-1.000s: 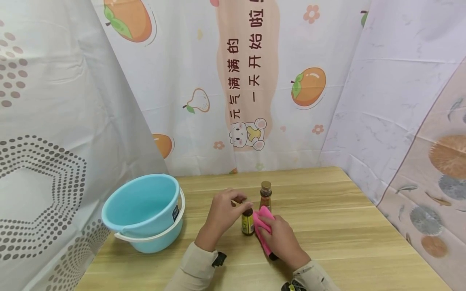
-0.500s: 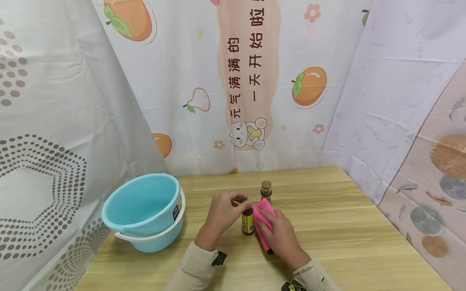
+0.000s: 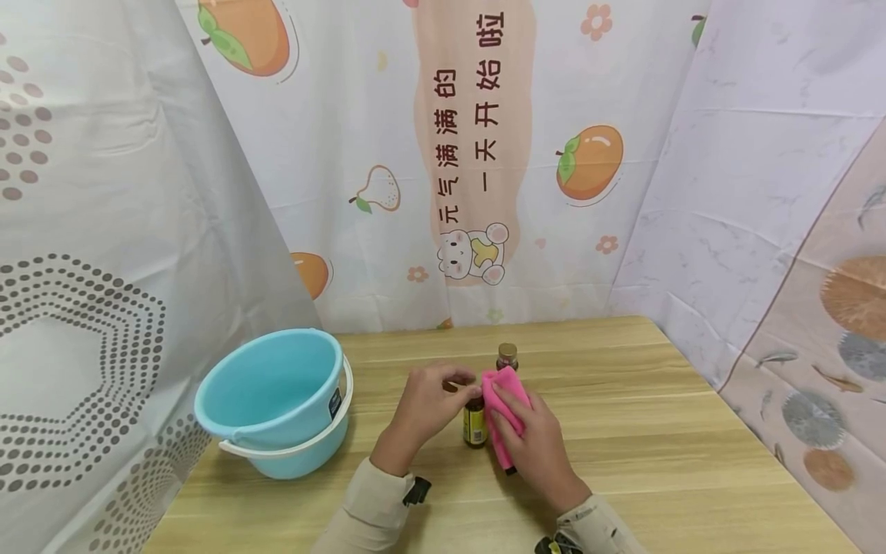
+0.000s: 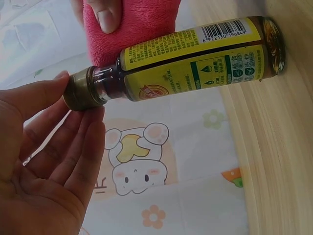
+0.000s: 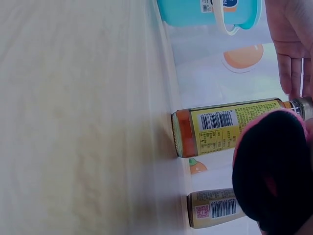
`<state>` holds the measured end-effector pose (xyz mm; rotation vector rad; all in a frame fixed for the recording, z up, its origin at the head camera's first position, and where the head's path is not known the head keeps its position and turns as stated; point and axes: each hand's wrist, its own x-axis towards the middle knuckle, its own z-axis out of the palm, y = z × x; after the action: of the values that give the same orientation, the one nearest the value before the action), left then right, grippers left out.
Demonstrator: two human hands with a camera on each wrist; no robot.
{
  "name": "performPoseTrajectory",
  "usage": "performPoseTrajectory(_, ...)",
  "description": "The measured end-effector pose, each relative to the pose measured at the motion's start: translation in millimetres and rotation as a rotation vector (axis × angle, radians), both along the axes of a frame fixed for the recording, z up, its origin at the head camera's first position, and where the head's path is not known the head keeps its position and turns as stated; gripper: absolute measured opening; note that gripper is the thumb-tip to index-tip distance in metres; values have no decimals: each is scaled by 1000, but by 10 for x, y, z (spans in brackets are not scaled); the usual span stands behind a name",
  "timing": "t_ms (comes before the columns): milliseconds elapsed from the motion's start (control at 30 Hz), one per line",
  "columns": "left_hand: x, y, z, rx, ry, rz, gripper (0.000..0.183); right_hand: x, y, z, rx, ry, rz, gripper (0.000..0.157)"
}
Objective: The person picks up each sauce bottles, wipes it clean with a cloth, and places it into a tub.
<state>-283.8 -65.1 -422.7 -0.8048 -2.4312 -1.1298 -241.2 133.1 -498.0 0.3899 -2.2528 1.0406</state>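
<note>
A small glass bottle with a yellow label (image 3: 474, 427) stands upright on the table in the head view. My left hand (image 3: 424, 404) pinches its cap (image 4: 80, 90) between thumb and fingers, as the left wrist view shows. My right hand (image 3: 541, 450) grips a folded pink cloth (image 3: 508, 382) and holds it against the bottle's right side, near the neck. The cloth's dark underside (image 5: 269, 176) fills the right of the right wrist view and covers part of the bottle. Behind the cloth stands a second bottle (image 3: 507, 355) with a gold cap, mostly hidden in the head view.
A light blue bucket (image 3: 270, 462) with a white handle (image 3: 304, 446) stands at the table's left. The wooden table (image 3: 644, 431) ends at a printed curtain (image 3: 388, 254) at the back, and more cloth hangs at both sides.
My right hand has slid the pink cloth upward along the bottle's side, and the cloth now hides more of the second bottle. My left hand has stayed at the cap, almost still.
</note>
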Motion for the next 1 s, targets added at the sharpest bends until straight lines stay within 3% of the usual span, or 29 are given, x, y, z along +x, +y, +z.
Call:
performPoseTrajectory(433,7,4,9,-11,-9,4,11,19,-18,-1,13,-180,2,43)
performPoseTrajectory(700,9,1,18,-7,-11,-1,11,9,-4,-27,101,-325,-11,38)
performPoseTrajectory(1000,18,-6,20,-18,-13,8,12,-11,22,-53,170,-403,-2,36)
